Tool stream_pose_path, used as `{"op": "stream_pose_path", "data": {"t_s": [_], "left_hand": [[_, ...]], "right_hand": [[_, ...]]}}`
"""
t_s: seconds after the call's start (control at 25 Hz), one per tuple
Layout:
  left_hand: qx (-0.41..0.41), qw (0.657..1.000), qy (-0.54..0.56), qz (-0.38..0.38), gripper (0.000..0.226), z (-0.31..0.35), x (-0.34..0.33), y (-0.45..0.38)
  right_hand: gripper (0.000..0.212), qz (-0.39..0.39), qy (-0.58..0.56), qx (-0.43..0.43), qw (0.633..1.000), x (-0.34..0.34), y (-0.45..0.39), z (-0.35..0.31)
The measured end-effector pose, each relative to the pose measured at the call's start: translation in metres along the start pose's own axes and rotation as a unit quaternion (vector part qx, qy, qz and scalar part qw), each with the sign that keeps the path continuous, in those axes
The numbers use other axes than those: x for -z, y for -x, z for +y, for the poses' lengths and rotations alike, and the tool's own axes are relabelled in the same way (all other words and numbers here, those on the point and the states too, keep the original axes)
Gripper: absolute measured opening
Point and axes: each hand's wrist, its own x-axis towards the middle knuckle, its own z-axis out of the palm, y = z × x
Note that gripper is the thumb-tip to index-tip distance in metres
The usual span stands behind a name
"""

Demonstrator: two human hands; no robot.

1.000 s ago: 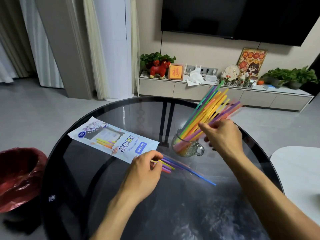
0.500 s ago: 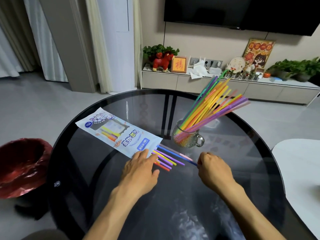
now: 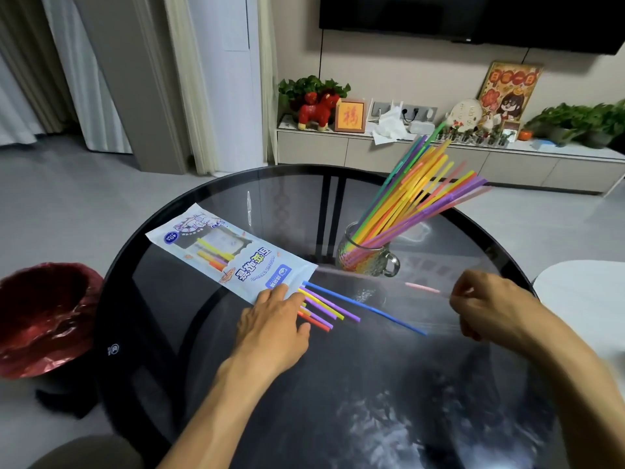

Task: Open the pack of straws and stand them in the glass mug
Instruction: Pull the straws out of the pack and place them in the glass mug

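Pinching a pink straw point(image 3: 422, 287) w/ our right hand point(image 3: 490, 308), fingers curled together round its right end; the straw is motion-blurred, stretching left above the tabletop toward the pack's mouth. Our left hand point(image 3: 270, 319) lies flat, fingers straight & relaxed, pressing on the near end of the straw pack point(image 3: 233, 255) and on the straws spilling out of it.

Just right of that hand, a few loose straws point(image 3: 324, 306) (purple, yellow, orange, red) fan out from the pack's open end; a long blue straw point(image 3: 365, 308) runs furthest right, its tip near our right hand. The pack lies flat on the left-centre of the round glass table point(image 3: 338, 401), angled far-left to near-right, w/ several straws visible thru its window.

The glass mug point(image 3: 367, 258) stands far-right of the pack, handle to the right, holding a big bunch of coloured straws point(image 3: 416, 191) leaning up & to the right.

A red-lined bin point(image 3: 44, 316) sits on the floor at left. A low cabinet point(image 3: 439, 157) w/ plants & ornaments runs along the far wall.
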Motion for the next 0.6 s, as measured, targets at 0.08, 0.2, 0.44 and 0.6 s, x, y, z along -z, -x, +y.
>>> {"op": "stream_pose_path", "data": {"t_s": [0.08,0.2,0.44,0.6], "left_hand": [[0.000,1.000,-0.002,0.000,0.048,0.001,0.000,0.000],[-0.004,1.000,-0.004,0.003,0.050,0.002,-0.002,0.000],[-0.020,0.999,-0.029,-0.016,0.051,0.002,-0.004,0.004],[-0.030,0.999,-0.039,-0.008,0.049,0.002,-0.007,0.005]], "right_hand": [[0.010,-0.016,-0.039,0.002,0.999,0.011,0.007,0.005],[0.010,-0.035,-0.144,0.026,0.989,0.000,0.005,-0.008],[0.017,0.064,0.073,0.103,0.990,-0.074,-0.022,-0.056],[0.043,0.091,0.089,0.183,0.975,-0.110,-0.024,-0.082]]}}
